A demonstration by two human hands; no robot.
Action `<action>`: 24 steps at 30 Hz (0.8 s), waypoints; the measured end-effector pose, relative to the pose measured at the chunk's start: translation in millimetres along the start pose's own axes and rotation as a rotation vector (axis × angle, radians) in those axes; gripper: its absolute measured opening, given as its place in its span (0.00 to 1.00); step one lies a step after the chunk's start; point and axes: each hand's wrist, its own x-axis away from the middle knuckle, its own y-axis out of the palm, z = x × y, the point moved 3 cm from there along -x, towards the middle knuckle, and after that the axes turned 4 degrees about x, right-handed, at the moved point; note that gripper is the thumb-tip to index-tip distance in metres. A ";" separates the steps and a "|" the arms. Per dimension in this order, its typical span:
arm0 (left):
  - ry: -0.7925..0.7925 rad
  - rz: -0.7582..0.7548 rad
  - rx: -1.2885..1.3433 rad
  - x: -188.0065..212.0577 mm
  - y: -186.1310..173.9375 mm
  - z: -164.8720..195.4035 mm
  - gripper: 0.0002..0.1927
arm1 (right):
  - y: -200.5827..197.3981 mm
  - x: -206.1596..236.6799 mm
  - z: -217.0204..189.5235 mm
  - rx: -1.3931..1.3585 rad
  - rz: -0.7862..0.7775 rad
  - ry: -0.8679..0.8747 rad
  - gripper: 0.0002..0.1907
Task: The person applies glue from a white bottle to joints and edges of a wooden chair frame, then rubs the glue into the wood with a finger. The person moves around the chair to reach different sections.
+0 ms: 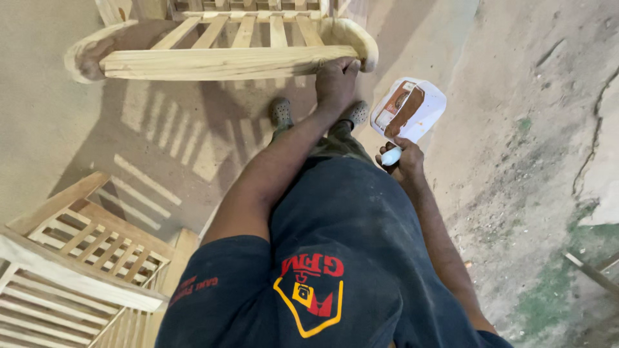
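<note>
Two hands show in the head view, and each is busy with a different thing. The left hand (336,78) reaches straight ahead and down, palm over the front rail of an unfinished pale wooden chair (222,55), with the fingers curled onto the rail's top edge near its right-hand end; it presses or grips there, and how tightly I cannot tell. The rail's long axis runs across the view from left to right, square to the outstretched arm, and the slatted seat lies beyond it. A rounded arm end curves just beside the hand on its right.

The right hand (401,158) hangs lower and nearer the body, off to the right of the chair, fingers closed around the white handle of a scraper (407,113). Its wide, pale blade points up and away from the hand, tilted toward the chair, and carries a thick streak of brown filler (405,111) along its length. The blade stands clear of the wood, so the left hand is the nearer one to the chair.

The rail is bare, light timber with visible grain. Both feet stand on the dusty concrete floor (529,148) below the rail. A second slatted wooden frame (77,258) sits at lower left, well apart from both hands.
</note>
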 end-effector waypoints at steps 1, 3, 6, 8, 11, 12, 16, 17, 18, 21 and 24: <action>0.031 0.020 -0.008 -4.4 5.8 1.2 0.12 | 0.2 -0.4 -0.8 0.024 0.000 -0.008 0.12; 0.078 0.052 -0.028 -6.4 15.0 2.1 0.11 | -0.5 -0.3 -0.5 0.045 0.010 -0.007 0.11; 0.045 0.037 -0.044 -1.5 23.0 0.0 0.13 | -2.1 -0.1 1.4 0.014 0.015 0.007 0.11; 0.220 0.007 -0.017 7.3 25.5 0.2 0.17 | -2.2 -1.0 1.8 -0.036 -0.010 0.014 0.11; 0.317 -0.071 -0.045 20.5 29.3 -1.1 0.24 | -2.5 -3.0 -0.4 0.019 0.002 0.017 0.11; 0.324 -0.103 -0.064 22.4 31.1 -1.5 0.26 | -1.5 -3.6 -1.9 0.006 -0.006 0.016 0.10; 0.227 -0.166 -0.086 20.4 36.0 -4.2 0.31 | 3.1 -3.0 -6.7 0.026 -0.004 0.027 0.10; 0.195 -0.184 -0.087 18.9 37.3 -4.6 0.31 | 4.4 -3.1 -8.3 0.046 0.002 0.025 0.09; 0.163 -0.203 -0.088 18.1 38.4 -4.7 0.31 | 6.5 -3.1 -9.5 0.038 -0.014 0.022 0.09; 0.195 -0.242 -0.161 19.5 42.1 -1.4 0.38 | 9.1 -4.2 -11.6 0.039 -0.018 0.020 0.09; 0.260 -0.188 -0.176 21.2 41.5 4.9 0.38 | 9.1 -7.1 -11.3 0.030 -0.008 0.039 0.07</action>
